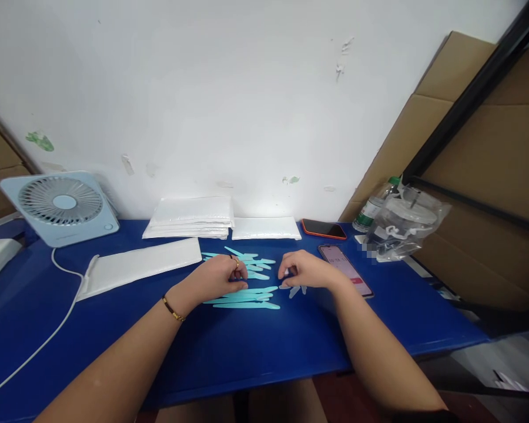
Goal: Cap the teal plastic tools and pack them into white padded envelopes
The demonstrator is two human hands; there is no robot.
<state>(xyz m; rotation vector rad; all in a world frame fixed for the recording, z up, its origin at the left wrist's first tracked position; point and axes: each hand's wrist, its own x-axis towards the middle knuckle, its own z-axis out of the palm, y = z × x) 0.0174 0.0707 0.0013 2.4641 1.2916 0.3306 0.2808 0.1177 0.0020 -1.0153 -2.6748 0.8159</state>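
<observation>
Head view. We locate the work at the middle of the frame, on a blue table [291, 343]. Teal sticks lie there in two groups: an upper cluster [259, 275], crossed and overlapping, and a lower row [247, 305], laid roughly side by side. Small translucent pieces [294, 291] lie just to the right of the sticks.

The left hand [227, 275] is over the left ends of the sticks, fingers curled and thumb extended. We cannot tell whether a stick is gripped, since the fingers hide the contact. The right hand [306, 269] is above the translucent pieces, fingers bent downward and fingertips close to them (whether one is pinched, we cannot tell).

We judge the step in hand to be picking: the left hand at the sticks, the right hand at the translucent pieces. In our judgement, the next move calls for a light fingertip pinch on one item per hand, with care not to drag the overlapping sticks.

White padded envelopes surround the work: a stack [191, 217] behind and left, one flat envelope [267, 228] near the wall, and another [143, 267] left of the left hand. A phone with a lit screen [346, 271] lies beside the right wrist; a fan [64, 202] stands at the left of the frame.
</observation>
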